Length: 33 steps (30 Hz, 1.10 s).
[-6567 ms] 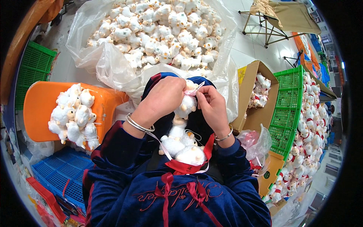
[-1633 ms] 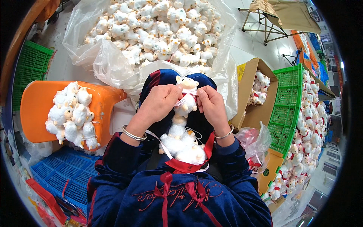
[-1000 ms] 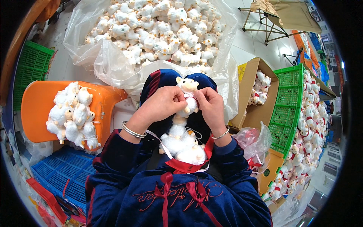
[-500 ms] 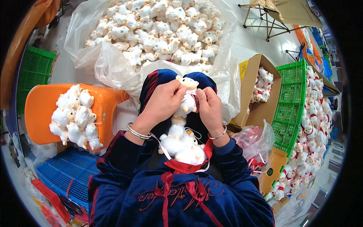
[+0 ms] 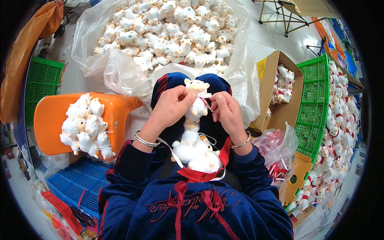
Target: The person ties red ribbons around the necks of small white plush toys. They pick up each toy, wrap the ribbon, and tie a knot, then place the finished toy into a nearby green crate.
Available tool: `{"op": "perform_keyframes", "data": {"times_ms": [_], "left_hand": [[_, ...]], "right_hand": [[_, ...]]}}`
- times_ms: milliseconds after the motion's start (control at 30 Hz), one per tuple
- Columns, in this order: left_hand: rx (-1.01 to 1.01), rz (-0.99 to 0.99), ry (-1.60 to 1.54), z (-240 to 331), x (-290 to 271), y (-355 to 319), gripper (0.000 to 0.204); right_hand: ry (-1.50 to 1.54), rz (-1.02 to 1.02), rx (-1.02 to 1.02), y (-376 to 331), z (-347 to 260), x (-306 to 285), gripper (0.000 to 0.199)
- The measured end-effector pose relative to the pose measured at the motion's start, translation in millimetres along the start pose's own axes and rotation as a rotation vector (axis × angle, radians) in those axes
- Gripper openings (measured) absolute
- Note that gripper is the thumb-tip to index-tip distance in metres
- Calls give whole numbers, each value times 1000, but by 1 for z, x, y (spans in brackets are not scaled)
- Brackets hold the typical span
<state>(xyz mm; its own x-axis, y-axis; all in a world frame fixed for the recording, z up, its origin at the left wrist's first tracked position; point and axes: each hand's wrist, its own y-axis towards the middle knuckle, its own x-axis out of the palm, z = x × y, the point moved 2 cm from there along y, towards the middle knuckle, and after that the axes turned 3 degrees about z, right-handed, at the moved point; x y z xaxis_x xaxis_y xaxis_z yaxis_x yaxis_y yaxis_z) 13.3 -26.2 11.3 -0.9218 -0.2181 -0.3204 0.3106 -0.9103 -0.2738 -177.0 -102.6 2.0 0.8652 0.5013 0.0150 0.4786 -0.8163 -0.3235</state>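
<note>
A small white plush sheep (image 5: 197, 111) with a cream head stands upright over my lap. My left hand (image 5: 171, 107) is closed at its neck, thumb and forefinger pinching there. Around the neck runs a thin pale pink-and-white ribbon (image 5: 204, 96), knotted in front. My right hand (image 5: 229, 112) has its thumb and forefinger pressed together on the ribbon's end, just beside the toy. Below, several more plush sheep (image 5: 191, 148) rest on my lap above a red cloth band (image 5: 196, 175). A metal bangle sits on each wrist.
A large clear plastic bag (image 5: 120, 72) spills plush sheep ahead. More lie on an orange stool (image 5: 48, 124) at left. On the right stand a cardboard box (image 5: 294, 86), a green crate (image 5: 311, 116) beside ribboned toys, and a bag of ribbons (image 5: 280, 144). A blue crate (image 5: 76, 182) lies lower left.
My right hand has moved slightly right, away from the toy's neck, drawing the ribbon end outward. The knot at the neck now shows. My left hand stays at the neck.
</note>
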Motion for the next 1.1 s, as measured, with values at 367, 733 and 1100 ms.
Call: {"op": "perform_keyframes", "data": {"times_ms": [367,733,1100], "left_hand": [[81,86,69,3,7,-3,30],[85,9,-12,7,8,-10,25],[84,11,-32,4,7,-8,25]], "right_hand": [[-332,-94,-118,-1,-5,-12,21],[-326,-26,-89,16,-8,3,27],[-122,-215,-301,18,-7,-6,23]]}}
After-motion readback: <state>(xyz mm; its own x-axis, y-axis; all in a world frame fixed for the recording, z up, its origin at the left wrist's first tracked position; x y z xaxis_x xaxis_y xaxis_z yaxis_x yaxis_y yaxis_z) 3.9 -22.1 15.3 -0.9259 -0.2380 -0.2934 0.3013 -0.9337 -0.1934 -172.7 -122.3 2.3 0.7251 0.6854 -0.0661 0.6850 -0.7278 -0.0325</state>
